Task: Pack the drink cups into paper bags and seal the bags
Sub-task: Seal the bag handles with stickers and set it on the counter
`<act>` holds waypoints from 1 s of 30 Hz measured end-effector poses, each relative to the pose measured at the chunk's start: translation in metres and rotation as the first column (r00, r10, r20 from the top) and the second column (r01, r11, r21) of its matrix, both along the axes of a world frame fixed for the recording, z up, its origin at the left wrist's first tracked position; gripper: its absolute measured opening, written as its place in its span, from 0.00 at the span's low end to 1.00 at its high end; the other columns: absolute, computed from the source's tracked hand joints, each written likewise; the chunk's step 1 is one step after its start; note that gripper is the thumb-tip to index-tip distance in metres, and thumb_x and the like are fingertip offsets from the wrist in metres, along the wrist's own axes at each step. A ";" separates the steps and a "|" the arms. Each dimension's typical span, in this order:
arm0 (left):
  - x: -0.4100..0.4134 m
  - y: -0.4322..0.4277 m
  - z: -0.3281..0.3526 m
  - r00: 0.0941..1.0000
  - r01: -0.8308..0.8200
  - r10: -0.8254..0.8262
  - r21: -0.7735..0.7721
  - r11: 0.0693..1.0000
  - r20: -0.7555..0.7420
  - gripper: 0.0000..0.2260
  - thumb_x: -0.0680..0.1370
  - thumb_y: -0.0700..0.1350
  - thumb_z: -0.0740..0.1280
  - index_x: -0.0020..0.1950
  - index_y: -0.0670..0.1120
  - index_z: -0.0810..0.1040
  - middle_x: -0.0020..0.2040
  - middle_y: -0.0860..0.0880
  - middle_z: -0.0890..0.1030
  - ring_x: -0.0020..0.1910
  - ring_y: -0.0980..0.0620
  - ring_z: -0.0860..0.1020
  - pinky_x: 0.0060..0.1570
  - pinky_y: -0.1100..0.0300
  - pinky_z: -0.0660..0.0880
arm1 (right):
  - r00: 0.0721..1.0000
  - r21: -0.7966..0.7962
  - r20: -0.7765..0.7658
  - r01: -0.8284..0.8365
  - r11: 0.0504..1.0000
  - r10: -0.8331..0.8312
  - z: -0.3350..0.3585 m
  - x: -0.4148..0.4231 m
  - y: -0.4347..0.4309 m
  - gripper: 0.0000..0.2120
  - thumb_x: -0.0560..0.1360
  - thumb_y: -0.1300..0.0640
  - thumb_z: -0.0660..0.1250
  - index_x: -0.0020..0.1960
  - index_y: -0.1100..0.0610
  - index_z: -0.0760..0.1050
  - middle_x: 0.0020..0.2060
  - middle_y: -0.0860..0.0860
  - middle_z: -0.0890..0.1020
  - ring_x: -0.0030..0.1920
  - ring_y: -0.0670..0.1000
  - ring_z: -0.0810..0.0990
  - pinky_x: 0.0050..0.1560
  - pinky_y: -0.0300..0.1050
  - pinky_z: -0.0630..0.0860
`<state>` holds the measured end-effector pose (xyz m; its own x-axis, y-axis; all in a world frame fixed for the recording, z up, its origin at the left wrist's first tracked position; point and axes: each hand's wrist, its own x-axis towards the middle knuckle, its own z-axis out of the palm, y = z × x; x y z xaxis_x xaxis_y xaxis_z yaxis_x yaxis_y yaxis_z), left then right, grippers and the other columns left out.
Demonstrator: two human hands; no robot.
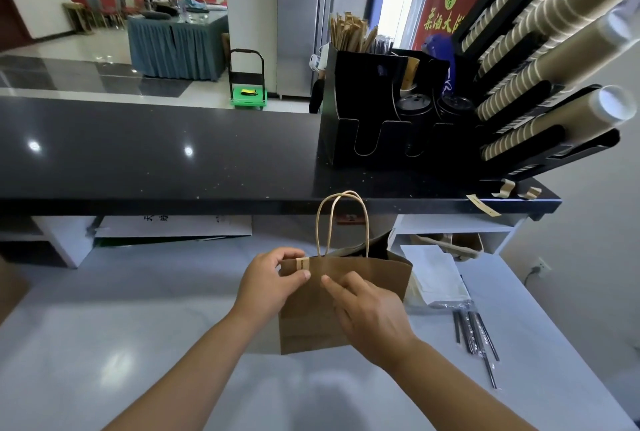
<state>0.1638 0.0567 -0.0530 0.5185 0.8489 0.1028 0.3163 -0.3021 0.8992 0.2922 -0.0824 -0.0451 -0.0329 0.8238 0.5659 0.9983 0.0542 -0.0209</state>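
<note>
Paper bag was stood on the counter, mouth pinched at the sticker by the left hand; right hand gripped nothing, forefinger pressed on it. Sticker best rubbed flat over both lips.

This is the serving station of a drinks shop, shown by long stacks of paper cups, a black organizer with cup lids and paper-wrapped straws, a dark counter and a steel fridge behind.
</note>
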 end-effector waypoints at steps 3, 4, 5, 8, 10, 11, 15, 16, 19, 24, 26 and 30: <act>0.003 0.000 -0.002 0.999 -0.032 0.032 -0.003 0.999 -0.017 0.12 0.71 0.49 0.72 0.48 0.64 0.74 0.49 0.60 0.75 0.47 0.62 0.73 0.38 0.70 0.70 | 0.998 0.050 -0.036 -0.050 0.997 0.052 0.006 0.014 -0.008 0.14 0.69 0.64 0.70 0.55 0.58 0.81 0.36 0.52 0.80 0.27 0.50 0.75 0.20 0.41 0.71; 0.004 -0.001 -0.003 0.999 -0.041 0.041 -0.005 0.999 -0.019 0.12 0.71 0.49 0.72 0.47 0.65 0.74 0.49 0.59 0.76 0.47 0.61 0.73 0.39 0.69 0.71 | 0.997 0.066 -0.047 -0.061 0.996 0.064 0.008 0.021 -0.011 0.13 0.70 0.64 0.68 0.54 0.58 0.82 0.36 0.52 0.80 0.27 0.50 0.75 0.20 0.41 0.71; 0.006 -0.002 -0.003 0.999 -0.050 0.050 0.000 0.999 -0.021 0.12 0.71 0.49 0.72 0.46 0.66 0.74 0.50 0.59 0.76 0.48 0.61 0.73 0.39 0.69 0.71 | 0.995 0.072 -0.064 -0.066 0.995 0.071 0.011 0.028 -0.015 0.13 0.72 0.64 0.65 0.54 0.59 0.82 0.36 0.52 0.80 0.28 0.51 0.76 0.21 0.41 0.71; 0.007 -0.006 -0.004 0.997 -0.074 0.075 0.034 0.997 -0.013 0.15 0.72 0.48 0.72 0.46 0.69 0.73 0.50 0.60 0.75 0.49 0.61 0.73 0.40 0.69 0.70 | 0.992 0.080 -0.109 -0.057 0.995 0.066 0.015 0.052 -0.027 0.11 0.73 0.62 0.65 0.53 0.59 0.82 0.37 0.52 0.81 0.29 0.51 0.77 0.23 0.43 0.73; 0.008 -0.009 -0.003 0.996 -0.091 0.091 0.022 0.996 0.010 0.16 0.72 0.48 0.72 0.48 0.69 0.74 0.50 0.60 0.75 0.49 0.61 0.73 0.43 0.66 0.72 | 0.989 0.096 -0.141 -0.033 0.995 0.046 0.017 0.069 -0.035 0.10 0.73 0.62 0.65 0.52 0.59 0.82 0.38 0.52 0.82 0.30 0.52 0.78 0.24 0.43 0.75; 0.008 -0.010 -0.003 0.994 -0.103 0.103 0.010 0.995 0.025 0.16 0.72 0.47 0.73 0.49 0.69 0.75 0.50 0.59 0.76 0.49 0.61 0.74 0.44 0.64 0.73 | 0.988 0.101 -0.151 -0.024 0.995 0.039 0.018 0.077 -0.038 0.10 0.73 0.62 0.65 0.51 0.59 0.83 0.39 0.52 0.82 0.31 0.52 0.79 0.25 0.43 0.76; 0.012 -0.018 0.003 0.987 -0.155 0.155 0.002 0.988 0.039 0.20 0.71 0.45 0.74 0.51 0.69 0.74 0.48 0.58 0.78 0.49 0.59 0.75 0.47 0.62 0.72 | 0.988 0.156 -0.133 -0.063 0.986 0.084 0.019 0.102 -0.048 0.11 0.77 0.61 0.62 0.48 0.61 0.83 0.38 0.53 0.83 0.32 0.51 0.81 0.28 0.42 0.79; 0.014 -0.020 0.006 0.986 -0.167 0.167 0.010 0.986 0.032 0.21 0.71 0.44 0.74 0.51 0.69 0.73 0.47 0.59 0.78 0.49 0.59 0.74 0.46 0.63 0.72 | 0.986 0.181 -0.131 -0.083 0.980 0.107 0.019 0.105 -0.050 0.13 0.78 0.60 0.61 0.46 0.61 0.83 0.37 0.54 0.83 0.32 0.51 0.81 0.29 0.42 0.79; 0.016 -0.027 0.014 0.982 -0.190 0.189 0.049 0.981 0.018 0.24 0.71 0.42 0.74 0.55 0.68 0.70 0.48 0.62 0.77 0.50 0.59 0.74 0.44 0.66 0.70 | 0.979 0.239 -0.154 -0.095 0.966 0.135 0.023 0.116 -0.051 0.14 0.78 0.59 0.60 0.45 0.61 0.83 0.37 0.54 0.82 0.32 0.50 0.80 0.33 0.36 0.78; 0.031 -0.047 0.034 0.960 -0.279 0.268 0.346 0.896 0.079 0.31 0.68 0.40 0.75 0.67 0.56 0.67 0.56 0.63 0.72 0.58 0.61 0.66 0.57 0.60 0.65 | 0.962 0.321 -0.270 0.040 0.946 0.051 0.024 0.159 -0.052 0.08 0.73 0.70 0.65 0.44 0.65 0.82 0.36 0.55 0.81 0.33 0.51 0.80 0.32 0.37 0.78; 0.042 -0.058 0.044 0.951 -0.307 0.272 0.525 0.794 0.146 0.28 0.67 0.39 0.76 0.64 0.48 0.71 0.56 0.57 0.74 0.57 0.60 0.67 0.57 0.60 0.66 | 0.932 0.324 -0.363 0.125 0.938 0.001 0.022 0.182 -0.054 0.10 0.69 0.76 0.67 0.45 0.65 0.82 0.37 0.54 0.81 0.34 0.48 0.78 0.35 0.34 0.76; 0.067 -0.076 0.054 0.976 -0.218 0.137 0.838 0.501 0.172 0.15 0.71 0.44 0.69 0.57 0.43 0.76 0.51 0.46 0.80 0.53 0.49 0.74 0.55 0.56 0.71 | 0.784 0.309 -0.617 0.326 0.893 -0.073 0.027 0.223 -0.059 0.15 0.70 0.77 0.64 0.47 0.61 0.81 0.37 0.51 0.79 0.38 0.40 0.76 0.38 0.23 0.70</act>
